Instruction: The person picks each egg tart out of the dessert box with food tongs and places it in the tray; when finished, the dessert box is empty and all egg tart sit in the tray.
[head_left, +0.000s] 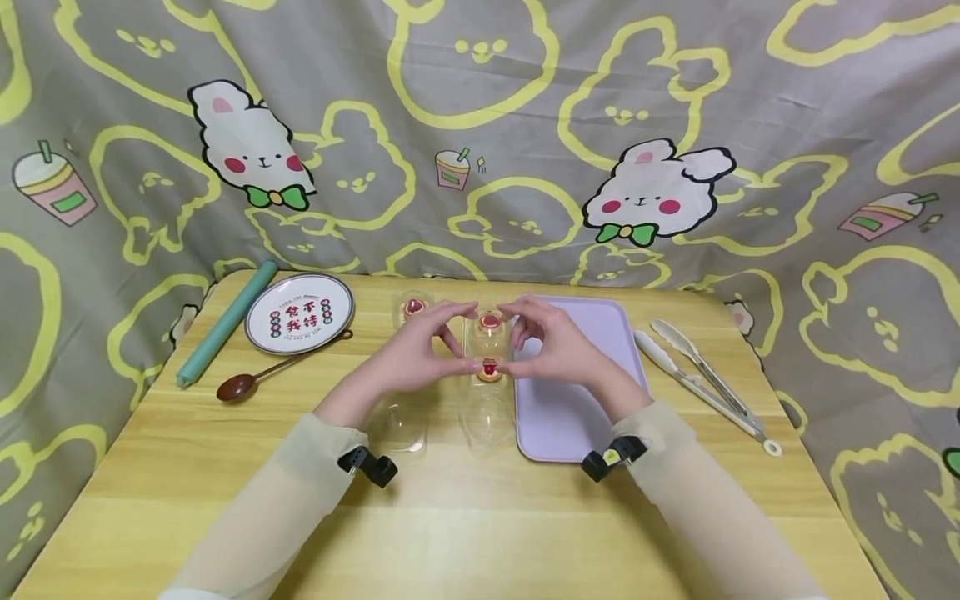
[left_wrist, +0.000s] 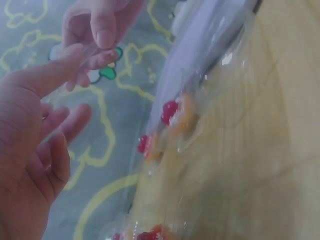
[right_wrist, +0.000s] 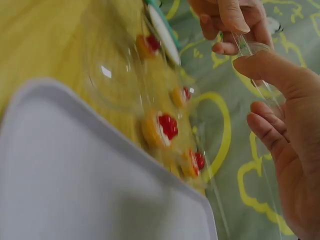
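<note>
Both hands hold a thin piece of clear plastic between them, raised above the table. My left hand pinches its left side between thumb and fingers; my right hand pinches the right side the same way. Below lies a clear plastic box with its empty half toward me and two red-topped tarts in the far half. To its left, another clear box lies opened out, with a tart at its far end; the left hand covers part of it in the head view.
A lilac tray lies right of the boxes, partly under the right hand. Metal tongs are farther right. At the left are a round plate with red lettering, a brown spoon and a green rolling pin. A patterned curtain hangs behind.
</note>
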